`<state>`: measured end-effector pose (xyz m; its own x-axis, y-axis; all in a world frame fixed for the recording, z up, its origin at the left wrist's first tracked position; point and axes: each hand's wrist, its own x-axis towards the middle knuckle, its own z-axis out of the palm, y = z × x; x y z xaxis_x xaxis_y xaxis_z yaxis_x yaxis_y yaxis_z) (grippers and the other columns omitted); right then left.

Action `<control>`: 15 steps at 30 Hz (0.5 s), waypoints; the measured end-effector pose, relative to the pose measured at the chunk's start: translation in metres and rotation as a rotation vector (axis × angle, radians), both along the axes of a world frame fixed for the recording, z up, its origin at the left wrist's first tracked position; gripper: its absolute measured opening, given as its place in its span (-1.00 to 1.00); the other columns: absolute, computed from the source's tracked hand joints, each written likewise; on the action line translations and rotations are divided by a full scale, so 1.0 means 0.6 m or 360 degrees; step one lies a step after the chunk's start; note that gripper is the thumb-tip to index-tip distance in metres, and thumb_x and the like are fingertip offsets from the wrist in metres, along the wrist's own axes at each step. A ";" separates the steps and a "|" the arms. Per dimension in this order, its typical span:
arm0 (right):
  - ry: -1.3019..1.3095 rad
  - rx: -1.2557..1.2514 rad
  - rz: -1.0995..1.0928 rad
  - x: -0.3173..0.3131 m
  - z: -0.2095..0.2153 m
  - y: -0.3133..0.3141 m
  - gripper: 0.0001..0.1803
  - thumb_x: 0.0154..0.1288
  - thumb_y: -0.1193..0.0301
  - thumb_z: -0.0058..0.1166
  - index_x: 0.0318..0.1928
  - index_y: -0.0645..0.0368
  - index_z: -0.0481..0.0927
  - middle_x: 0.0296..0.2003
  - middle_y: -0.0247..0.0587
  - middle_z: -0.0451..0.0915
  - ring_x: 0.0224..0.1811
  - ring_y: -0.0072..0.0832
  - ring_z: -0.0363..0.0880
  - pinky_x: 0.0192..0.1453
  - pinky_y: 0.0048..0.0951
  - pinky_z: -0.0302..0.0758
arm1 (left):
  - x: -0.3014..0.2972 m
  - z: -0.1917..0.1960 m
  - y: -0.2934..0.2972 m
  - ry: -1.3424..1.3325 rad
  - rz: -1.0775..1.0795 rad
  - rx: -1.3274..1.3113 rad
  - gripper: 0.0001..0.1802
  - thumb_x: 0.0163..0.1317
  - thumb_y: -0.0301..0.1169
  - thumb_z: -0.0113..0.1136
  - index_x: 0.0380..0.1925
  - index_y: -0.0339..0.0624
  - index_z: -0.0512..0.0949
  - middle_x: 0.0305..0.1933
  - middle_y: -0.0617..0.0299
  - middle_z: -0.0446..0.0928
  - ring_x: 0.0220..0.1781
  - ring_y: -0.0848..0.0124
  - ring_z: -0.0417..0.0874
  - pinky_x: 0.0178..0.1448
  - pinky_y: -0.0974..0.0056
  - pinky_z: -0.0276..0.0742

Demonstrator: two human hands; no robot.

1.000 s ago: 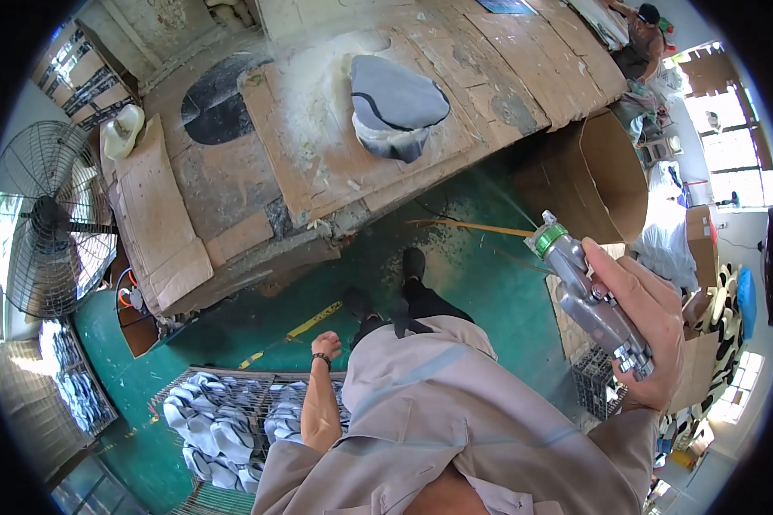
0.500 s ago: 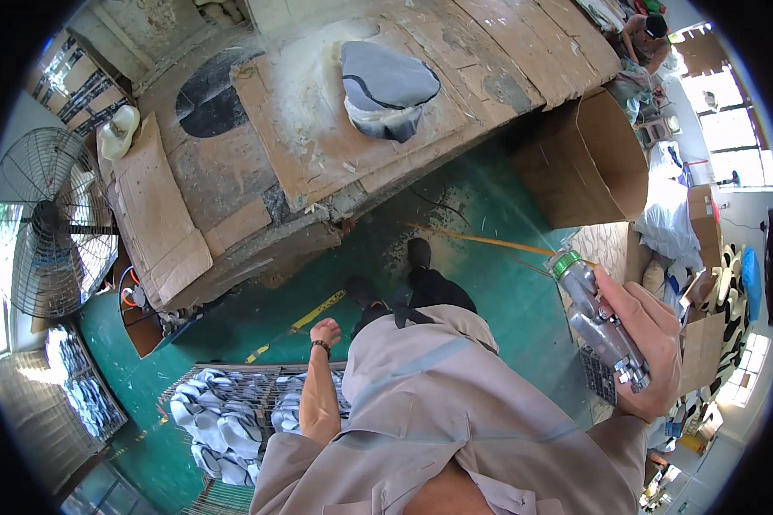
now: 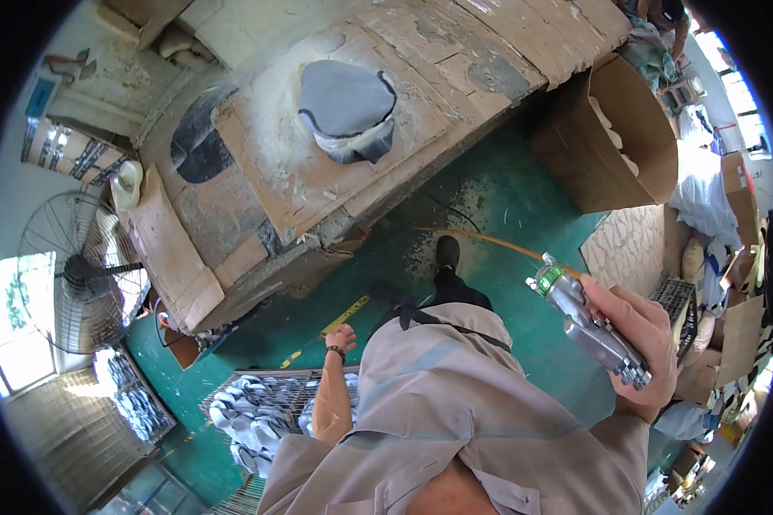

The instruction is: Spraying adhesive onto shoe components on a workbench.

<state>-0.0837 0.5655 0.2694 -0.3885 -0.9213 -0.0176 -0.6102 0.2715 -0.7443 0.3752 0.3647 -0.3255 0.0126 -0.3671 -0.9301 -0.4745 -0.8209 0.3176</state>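
My right hand [image 3: 640, 343] grips a silver metal spray gun [image 3: 586, 322] with a green ring near its nozzle, held out at my right side and pointing up and left. An orange hose [image 3: 481, 240] runs across the green floor toward it. My left hand [image 3: 341, 336] hangs at my side in a loose fist with nothing in it, a dark band on the wrist, just above a wire crate of grey and white shoe parts [image 3: 253, 412]. On the cardboard-covered workbench [image 3: 266, 172] ahead lies a grey shoe piece [image 3: 348, 107] amid white powdery overspray.
An open cardboard box [image 3: 618, 137] stands on the floor to the right of the bench. A standing fan [image 3: 82, 270] is at the left by a bright window. Stacked boxes and bags crowd the right edge. My black shoe [image 3: 447, 253] rests on the green floor.
The view has swung so the bench sits farther left and higher. My right hand has lowered the spray gun and drawn it closer. My left arm stays hanging at my side.
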 end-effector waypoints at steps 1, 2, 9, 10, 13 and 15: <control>0.0003 -0.0008 0.0009 -0.024 -0.006 0.006 -0.19 0.04 0.29 0.22 0.37 0.31 0.49 -0.32 0.01 0.59 -0.36 -0.13 0.63 -0.28 -0.28 0.52 | -0.016 0.007 0.004 -0.0008 -0.0037 0.0019 -0.73 0.37 -0.38 0.28 0.04 -0.12 0.61 -0.19 0.26 0.71 -0.27 0.37 0.76 -0.23 0.13 0.76; 0.0010 0.0020 0.0001 -0.047 -0.012 0.010 -0.17 0.06 0.23 0.24 0.38 0.31 0.48 -0.32 0.02 0.59 -0.37 -0.12 0.63 -0.27 -0.28 0.52 | -0.034 0.014 0.008 -0.0103 -0.0083 0.0065 -0.74 0.37 -0.37 0.28 0.03 -0.12 0.62 -0.17 0.25 0.72 -0.24 0.36 0.77 -0.21 0.14 0.77; 0.0004 -0.0025 -0.0176 -0.187 -0.041 0.018 -0.36 0.11 0.31 0.22 0.21 0.40 0.63 -0.44 -0.09 0.55 -0.42 -0.30 0.59 -0.32 -0.42 0.42 | -0.164 0.075 0.001 -0.0051 -0.0197 -0.0103 -0.69 0.34 -0.36 0.29 0.06 -0.13 0.67 -0.11 0.24 0.73 -0.16 0.39 0.76 -0.15 0.18 0.73; 0.0007 -0.0043 -0.0168 -0.205 -0.049 0.013 -0.36 0.11 0.31 0.22 0.21 0.40 0.63 -0.44 -0.09 0.55 -0.42 -0.30 0.59 -0.32 -0.42 0.42 | -0.180 0.083 -0.006 -0.0012 -0.0211 -0.0137 -0.69 0.34 -0.36 0.29 0.06 -0.13 0.67 -0.11 0.24 0.73 -0.16 0.39 0.76 -0.15 0.18 0.73; -0.0133 -0.0214 -0.0228 -0.252 -0.057 -0.006 -0.34 0.08 0.36 0.24 0.23 0.39 0.61 -0.42 -0.11 0.54 -0.42 -0.36 0.56 -0.29 -0.43 0.42 | -0.218 0.101 -0.017 0.0002 -0.0121 -0.0204 -0.64 0.35 -0.35 0.29 0.13 -0.16 0.63 -0.08 0.23 0.73 -0.13 0.38 0.77 -0.11 0.19 0.73; -0.0092 -0.0183 -0.0212 -0.275 -0.060 -0.027 -0.33 0.05 0.41 0.27 0.25 0.37 0.61 -0.39 -0.13 0.55 -0.39 -0.38 0.55 -0.26 -0.44 0.43 | -0.228 0.107 -0.019 -0.0062 -0.0083 -0.0248 -0.59 0.36 -0.33 0.30 0.18 -0.17 0.60 -0.06 0.22 0.72 -0.11 0.38 0.76 -0.08 0.19 0.73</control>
